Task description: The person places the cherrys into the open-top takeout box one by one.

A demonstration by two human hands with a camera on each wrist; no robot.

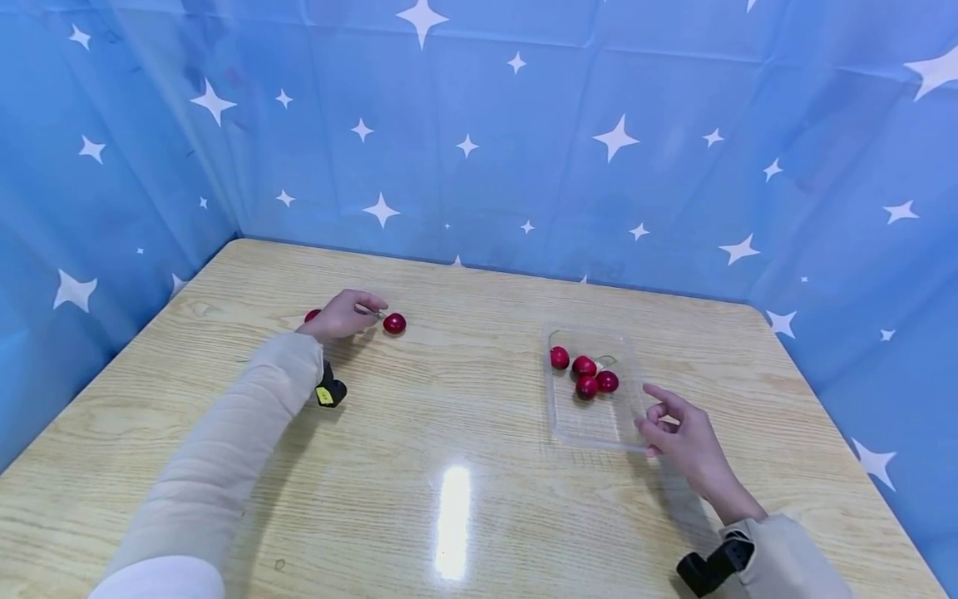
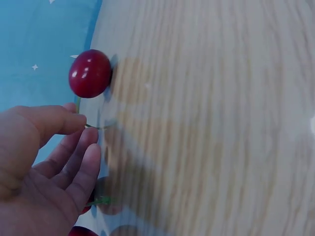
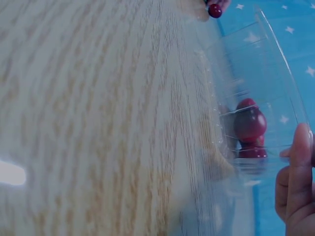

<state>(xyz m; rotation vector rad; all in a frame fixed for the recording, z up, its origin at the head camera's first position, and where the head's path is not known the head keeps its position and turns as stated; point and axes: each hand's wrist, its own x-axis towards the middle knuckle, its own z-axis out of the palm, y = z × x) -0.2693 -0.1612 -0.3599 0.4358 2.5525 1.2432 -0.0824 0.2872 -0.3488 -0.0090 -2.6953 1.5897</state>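
My left hand point(image 1: 346, 314) is at the far left of the table, with thumb and fingertips pinching the thin stem point(image 2: 98, 127) of a red cherry point(image 1: 394, 324). That cherry hangs just beyond the fingertips in the left wrist view, at or close to the tabletop. More cherries point(image 2: 82, 231) lie below the hand there, partly hidden by it. On the right, my right hand point(image 1: 684, 437) grips the near right wall of a clear plastic box point(image 1: 557, 416) between thumb and fingers. Inside the box lie several red cherries point(image 1: 586, 387), some with stems.
The wooden table point(image 1: 479, 391) meets a blue star-printed curtain point(image 1: 479, 166) at its back and sides. A bright light reflection point(image 1: 452, 522) shows near the table's front. Black wrist cameras point(image 1: 329, 389) are strapped on both sleeves.
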